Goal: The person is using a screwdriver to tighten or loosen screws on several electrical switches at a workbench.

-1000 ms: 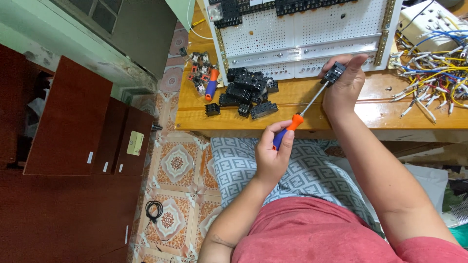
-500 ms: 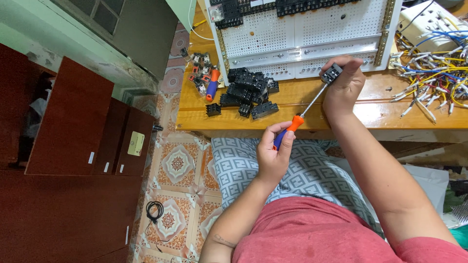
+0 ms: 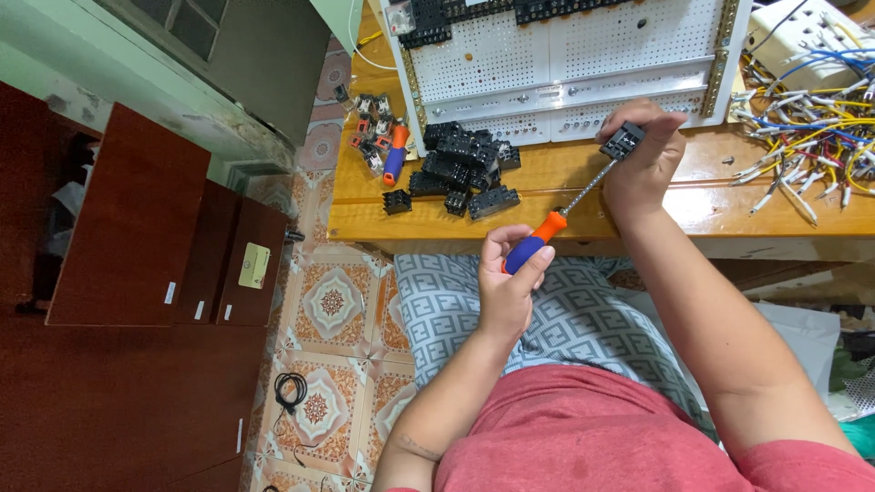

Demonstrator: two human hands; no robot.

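Observation:
My left hand (image 3: 507, 282) grips the orange and blue handle of a screwdriver (image 3: 540, 239) just in front of the wooden table's edge. The metal shaft runs up and to the right into a small black relay socket (image 3: 625, 141). My right hand (image 3: 649, 157) holds that socket above the table, fingers wrapped around it. A pile of similar black sockets (image 3: 460, 169) lies on the table to the left of both hands.
A white perforated panel (image 3: 565, 55) with black parts stands at the back of the wooden table (image 3: 711, 196). Loose coloured wires (image 3: 811, 137) lie at the right. A second orange and blue screwdriver (image 3: 395, 153) lies at the left. Dark red cabinets (image 3: 128, 237) stand left of the tiled floor.
Both hands and the screwdriver stay almost where they were; the socket has shifted only slightly in my right hand.

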